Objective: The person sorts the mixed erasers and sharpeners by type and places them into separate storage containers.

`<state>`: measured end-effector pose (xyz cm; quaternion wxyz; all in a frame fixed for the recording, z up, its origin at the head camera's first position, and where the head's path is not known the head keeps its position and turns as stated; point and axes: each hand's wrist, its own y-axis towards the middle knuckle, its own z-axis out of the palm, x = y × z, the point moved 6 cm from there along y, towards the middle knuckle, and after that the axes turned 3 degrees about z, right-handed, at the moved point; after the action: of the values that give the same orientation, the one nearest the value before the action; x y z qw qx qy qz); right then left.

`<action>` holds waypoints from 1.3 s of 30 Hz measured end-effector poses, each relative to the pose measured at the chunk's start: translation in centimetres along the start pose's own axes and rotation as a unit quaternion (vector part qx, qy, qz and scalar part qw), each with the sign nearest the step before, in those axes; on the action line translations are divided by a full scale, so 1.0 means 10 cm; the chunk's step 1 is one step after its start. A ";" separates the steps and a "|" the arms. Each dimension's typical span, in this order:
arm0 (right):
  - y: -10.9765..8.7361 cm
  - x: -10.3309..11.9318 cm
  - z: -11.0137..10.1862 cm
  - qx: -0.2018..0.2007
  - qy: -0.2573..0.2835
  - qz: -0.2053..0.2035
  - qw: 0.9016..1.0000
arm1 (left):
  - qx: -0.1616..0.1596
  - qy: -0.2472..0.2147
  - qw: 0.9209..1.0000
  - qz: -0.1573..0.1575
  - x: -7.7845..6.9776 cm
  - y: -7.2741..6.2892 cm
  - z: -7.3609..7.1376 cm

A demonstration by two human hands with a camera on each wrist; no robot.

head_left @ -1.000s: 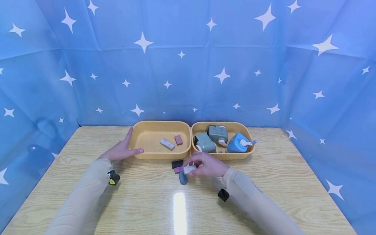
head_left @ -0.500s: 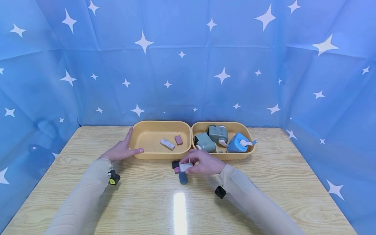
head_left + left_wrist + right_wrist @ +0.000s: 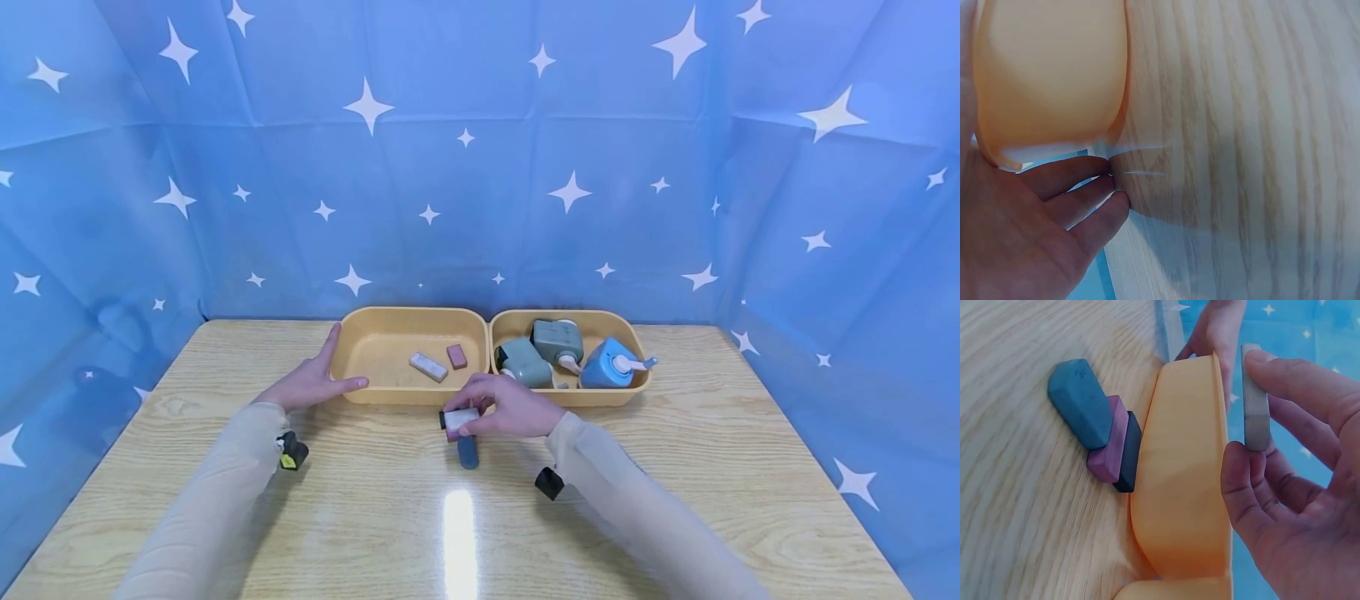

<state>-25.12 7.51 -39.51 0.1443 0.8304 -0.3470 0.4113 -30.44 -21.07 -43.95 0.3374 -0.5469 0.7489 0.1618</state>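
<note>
My right hand [image 3: 513, 406] pinches a white eraser [image 3: 461, 418] between thumb and fingers, raised above the table in front of the left bin. Below it lie a blue eraser [image 3: 1080, 400], a pink eraser [image 3: 1109, 440] and a black eraser [image 3: 1127, 456], touching one another; the head view partly hides them. My left hand [image 3: 306, 385] rests with thumb and index finger spread at the left end of the yellow-orange bin [image 3: 397, 397]. In the left wrist view its other fingers extend beside the bin. Inside that bin lie another white eraser [image 3: 428, 367] and a small dark-pink eraser [image 3: 457, 357].
A second yellow-orange bin [image 3: 592, 398] adjoins the first on its right. It holds two grey-green pump bottles [image 3: 557, 340] and a blue pump bottle [image 3: 606, 365]. The wooden table [image 3: 360, 517] ends at a blue star-patterned curtain [image 3: 480, 167].
My right hand has moved left and slightly farther back with the white eraser, now over the pink and black ones. The left hand stays at the bin.
</note>
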 end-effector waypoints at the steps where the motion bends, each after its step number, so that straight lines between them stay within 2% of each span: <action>1: 0.01 0.01 0.01 0.003 0.005 0.002 1.000 | 0.000 0.000 1.000 -0.001 0.00 0.00 0.00; 7: 0.09 0.05 0.02 0.008 0.030 0.004 1.000 | 0.000 0.001 1.000 0.001 0.00 0.00 0.00; 15: 0.16 0.13 0.03 -0.002 0.011 -0.006 1.000 | 0.002 0.000 1.000 0.003 0.01 0.01 0.00; 21: 0.20 0.16 0.01 0.002 0.023 -0.011 1.000 | -0.001 0.002 1.000 0.002 0.02 0.02 0.00; 33: 0.29 0.22 -0.12 -0.015 0.005 0.026 1.000 | -0.001 -0.002 1.000 0.003 0.02 0.01 0.01; 39: 0.34 0.24 -0.15 -0.015 0.002 0.018 1.000 | 0.000 -0.002 1.000 0.003 0.03 0.02 0.01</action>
<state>-27.36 4.76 -36.85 0.1496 0.8212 -0.3678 0.4099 -30.62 -21.15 -44.25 0.3386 -0.5446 0.7497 0.1638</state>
